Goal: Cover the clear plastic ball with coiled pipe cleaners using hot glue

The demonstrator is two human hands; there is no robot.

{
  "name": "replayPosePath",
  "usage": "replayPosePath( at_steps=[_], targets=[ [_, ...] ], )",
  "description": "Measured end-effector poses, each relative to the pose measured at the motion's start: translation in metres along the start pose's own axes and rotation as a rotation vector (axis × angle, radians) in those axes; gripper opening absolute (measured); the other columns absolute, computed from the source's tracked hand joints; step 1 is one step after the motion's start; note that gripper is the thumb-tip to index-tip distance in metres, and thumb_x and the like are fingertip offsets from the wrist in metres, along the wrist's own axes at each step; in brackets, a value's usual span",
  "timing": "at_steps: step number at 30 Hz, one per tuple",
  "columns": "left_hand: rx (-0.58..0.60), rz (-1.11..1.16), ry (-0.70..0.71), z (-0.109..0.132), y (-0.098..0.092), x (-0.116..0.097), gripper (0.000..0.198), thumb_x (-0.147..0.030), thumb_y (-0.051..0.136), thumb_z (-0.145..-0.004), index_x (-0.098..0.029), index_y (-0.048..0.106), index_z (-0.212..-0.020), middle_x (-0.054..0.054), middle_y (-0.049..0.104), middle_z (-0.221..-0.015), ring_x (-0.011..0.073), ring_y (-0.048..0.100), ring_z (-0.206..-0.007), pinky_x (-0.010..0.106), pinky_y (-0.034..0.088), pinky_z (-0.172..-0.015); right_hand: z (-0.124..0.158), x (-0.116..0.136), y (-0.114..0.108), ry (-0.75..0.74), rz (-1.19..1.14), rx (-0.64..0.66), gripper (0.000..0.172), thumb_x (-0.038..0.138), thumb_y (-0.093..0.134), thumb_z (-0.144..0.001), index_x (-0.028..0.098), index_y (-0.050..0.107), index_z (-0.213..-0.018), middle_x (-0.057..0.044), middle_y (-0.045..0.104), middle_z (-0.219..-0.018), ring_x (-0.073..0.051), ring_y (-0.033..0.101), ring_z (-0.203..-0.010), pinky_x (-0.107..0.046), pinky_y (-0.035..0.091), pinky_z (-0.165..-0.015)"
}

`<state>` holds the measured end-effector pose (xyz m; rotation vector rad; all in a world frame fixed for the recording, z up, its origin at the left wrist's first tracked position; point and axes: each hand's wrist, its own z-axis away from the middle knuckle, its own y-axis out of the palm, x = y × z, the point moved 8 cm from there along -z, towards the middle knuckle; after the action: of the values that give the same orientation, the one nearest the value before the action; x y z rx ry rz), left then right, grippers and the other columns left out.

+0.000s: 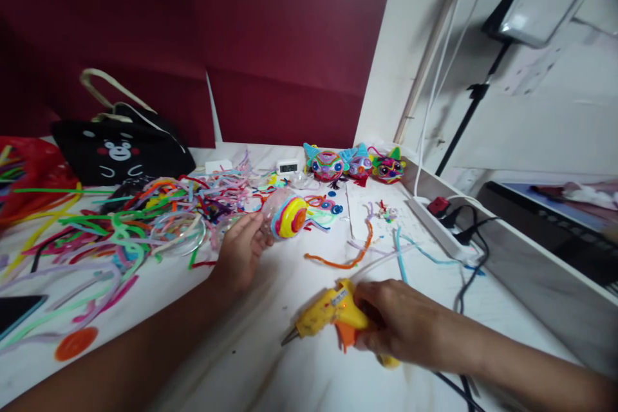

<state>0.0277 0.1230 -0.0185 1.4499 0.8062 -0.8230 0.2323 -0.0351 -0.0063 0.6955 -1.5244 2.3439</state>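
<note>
My left hand (244, 246) is closed on a clear plastic ball (273, 209), its side covered with coiled pipe cleaners in orange, yellow, pink and blue. Wrapped round the handle of a yellow hot glue gun (318, 314) is my right hand (393, 318). The gun's metal nozzle points left and down, close over the white table (255, 341), and a small orange light glows on its body. An orange pipe cleaner (345, 264) lies bent between the ball and the gun. Light blue pipe cleaners (400, 257) lie beyond my right hand.
Tangled pipe cleaners (125, 225) spread across the left, with a clear half-shell (181, 234) among them. A black bag (120, 148) stands behind. Several decorated balls (327, 165) sit at the back near a small digital clock (288, 167). A power strip (444, 228) with cables runs along the right edge.
</note>
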Motion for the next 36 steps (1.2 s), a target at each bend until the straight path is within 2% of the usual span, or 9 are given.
replayPosePath(
  at_steps=[5, 9, 11, 14, 18, 22, 27, 32, 36],
  targets=[
    [0.024, 0.017, 0.020, -0.002, 0.001, -0.002, 0.023, -0.025, 0.083, -0.064, -0.018, 0.062, -0.067, -0.003, 0.060, -0.066, 0.0125, 0.058, -0.057, 0.024, 0.045, -0.051, -0.001, -0.002, 0.004, 0.057, -0.011, -0.010, 0.014, 0.021, 0.065, -0.074, 0.020, 0.060, -0.088, 0.001, 0.068, -0.074, -0.012, 0.058, -0.062, -0.021, 0.035, -0.053],
    [0.054, 0.036, 0.032, -0.003, 0.002, -0.001, 0.027, -0.027, 0.086, -0.061, -0.016, 0.064, -0.071, -0.003, 0.062, -0.067, 0.0115, 0.058, -0.057, 0.023, 0.045, -0.050, 0.001, -0.001, 0.003, 0.067, -0.033, -0.038, 0.013, 0.016, 0.061, -0.073, 0.019, 0.054, -0.083, 0.002, 0.059, -0.069, -0.010, 0.049, -0.059, -0.020, 0.032, -0.049],
    [0.065, 0.044, 0.035, -0.004, 0.002, -0.001, 0.029, -0.029, 0.087, -0.060, -0.016, 0.064, -0.072, -0.002, 0.062, -0.067, 0.0115, 0.058, -0.058, 0.023, 0.045, -0.050, 0.003, -0.001, 0.005, 0.074, -0.143, -0.006, 0.015, 0.015, 0.060, -0.075, 0.019, 0.051, -0.087, 0.003, 0.058, -0.069, -0.010, 0.050, -0.059, -0.020, 0.034, -0.049],
    [0.074, 0.051, 0.037, -0.006, 0.002, 0.000, 0.029, -0.029, 0.087, -0.060, -0.016, 0.064, -0.072, -0.003, 0.061, -0.065, 0.0108, 0.057, -0.056, 0.023, 0.045, -0.051, 0.009, 0.000, 0.017, 0.088, -0.390, 0.110, 0.020, 0.016, 0.059, -0.079, 0.020, 0.047, -0.094, 0.004, 0.059, -0.071, -0.010, 0.054, -0.059, -0.018, 0.043, -0.049],
    [0.061, 0.057, 0.035, -0.007, 0.001, 0.001, 0.031, -0.030, 0.087, -0.059, -0.016, 0.063, -0.073, -0.003, 0.062, -0.067, 0.0102, 0.056, -0.056, 0.022, 0.042, -0.049, 0.018, 0.011, 0.024, 0.080, -0.615, 0.188, 0.026, 0.017, 0.065, -0.077, 0.020, 0.046, -0.095, 0.005, 0.056, -0.077, -0.008, 0.052, -0.061, -0.015, 0.046, -0.047],
    [0.056, 0.061, 0.032, -0.006, 0.000, 0.003, 0.035, -0.033, 0.089, -0.056, -0.016, 0.063, -0.072, -0.002, 0.064, -0.071, 0.0108, 0.057, -0.058, 0.022, 0.042, -0.048, 0.024, 0.025, 0.021, 0.038, -0.744, 0.205, 0.031, 0.027, 0.073, -0.078, 0.017, 0.051, -0.096, 0.004, 0.053, -0.079, -0.004, 0.046, -0.058, -0.013, 0.047, -0.047],
    [0.063, 0.068, 0.040, -0.007, -0.001, 0.002, 0.034, -0.032, 0.089, -0.056, -0.016, 0.064, -0.071, -0.004, 0.062, -0.066, 0.0098, 0.054, -0.055, 0.022, 0.042, -0.048, 0.027, 0.039, 0.017, -0.039, -0.876, 0.259, 0.045, 0.048, 0.082, -0.074, 0.012, 0.062, -0.092, 0.003, 0.056, -0.072, -0.002, 0.047, -0.052, -0.011, 0.047, -0.048],
    [0.062, 0.067, 0.036, -0.009, -0.002, 0.002, 0.030, -0.031, 0.088, -0.057, -0.017, 0.065, -0.071, -0.003, 0.063, -0.067, 0.0102, 0.055, -0.056, 0.021, 0.043, -0.049, 0.027, 0.048, 0.021, 0.007, -0.969, 0.302, 0.047, 0.052, 0.084, -0.071, 0.012, 0.063, -0.085, 0.001, 0.061, -0.067, -0.003, 0.050, -0.047, -0.011, 0.042, -0.044],
    [0.059, 0.066, 0.043, -0.011, -0.002, 0.003, 0.030, -0.031, 0.087, -0.056, -0.017, 0.064, -0.071, -0.003, 0.063, -0.067, 0.0102, 0.053, -0.055, 0.022, 0.042, -0.048, 0.031, 0.063, 0.022, -0.054, -0.949, 0.315, 0.045, 0.050, 0.084, -0.074, 0.011, 0.067, -0.089, 0.002, 0.058, -0.068, -0.003, 0.051, -0.052, -0.011, 0.044, -0.050]
  ],
)
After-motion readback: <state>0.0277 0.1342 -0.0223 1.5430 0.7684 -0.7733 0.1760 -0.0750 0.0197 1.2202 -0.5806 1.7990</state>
